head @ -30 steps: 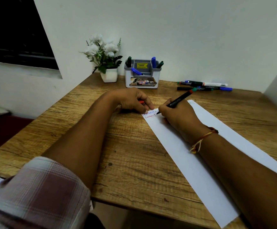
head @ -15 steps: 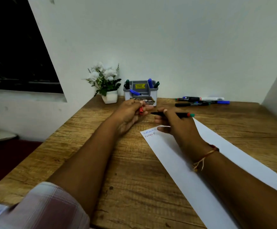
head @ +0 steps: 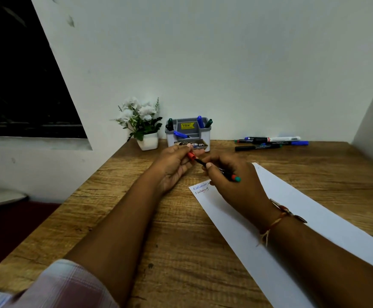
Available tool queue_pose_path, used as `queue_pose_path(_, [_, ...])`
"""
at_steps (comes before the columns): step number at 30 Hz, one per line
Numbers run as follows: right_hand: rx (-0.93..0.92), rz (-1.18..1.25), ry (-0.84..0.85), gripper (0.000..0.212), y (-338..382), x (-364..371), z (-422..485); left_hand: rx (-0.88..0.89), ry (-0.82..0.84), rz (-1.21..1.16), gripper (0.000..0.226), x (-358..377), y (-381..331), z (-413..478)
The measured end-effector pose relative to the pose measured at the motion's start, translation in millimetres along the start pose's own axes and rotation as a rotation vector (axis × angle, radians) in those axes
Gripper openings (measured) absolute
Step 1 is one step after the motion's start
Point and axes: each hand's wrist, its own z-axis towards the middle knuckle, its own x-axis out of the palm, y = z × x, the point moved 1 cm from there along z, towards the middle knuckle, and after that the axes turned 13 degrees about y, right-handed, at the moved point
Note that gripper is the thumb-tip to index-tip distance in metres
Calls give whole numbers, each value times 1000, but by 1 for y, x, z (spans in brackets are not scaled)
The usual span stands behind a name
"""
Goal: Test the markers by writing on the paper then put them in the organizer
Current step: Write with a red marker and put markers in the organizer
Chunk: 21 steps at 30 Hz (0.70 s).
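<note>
Capping looks to be the step in hand: the left hand [head: 176,162] pinches a red cap [head: 191,155] just off the tip of the marker [head: 225,172] gripped in the right hand [head: 234,183]. Two scribbled lines mark the paper [head: 292,207]; four markers stand in the organizer [head: 189,134], several wait [head: 270,142] on the wooden counter [head: 114,207] against a pale wall.

We saw a wooden table [head: 136,218] set into a corner. On it lay a long white paper [head: 292,218], a grey organizer [head: 205,134] at the back, a small white flowerpot [head: 148,142] just beside it, and loose markers [head: 270,143] well to the right.
</note>
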Motion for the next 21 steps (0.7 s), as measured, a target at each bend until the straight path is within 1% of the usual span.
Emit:
queue_pose_path(4, [2,-38,28,19,-3,0,0,-4,11,4,33,1,0,-2])
queue_pose_path(6, [21,-27,45,24,-2,0,-1,3,9,-17,29,0,0,-1])
queue_pose_path(9, [52,-3,62,22,-2,0,-1,12,9,-36,31,1,-1,-2])
queue_pose_path(11, [43,-31,60,21,-2,0,-1,17,18,-37,31,3,-1,-3])
queue_pose_path(14, [30,-77,53,21,-2,0,-1,20,27,-29,25,4,-1,-4])
queue_pose_path(21, [-10,-159,55,24,-2,-1,0,40,29,-44,29,6,-1,-3])
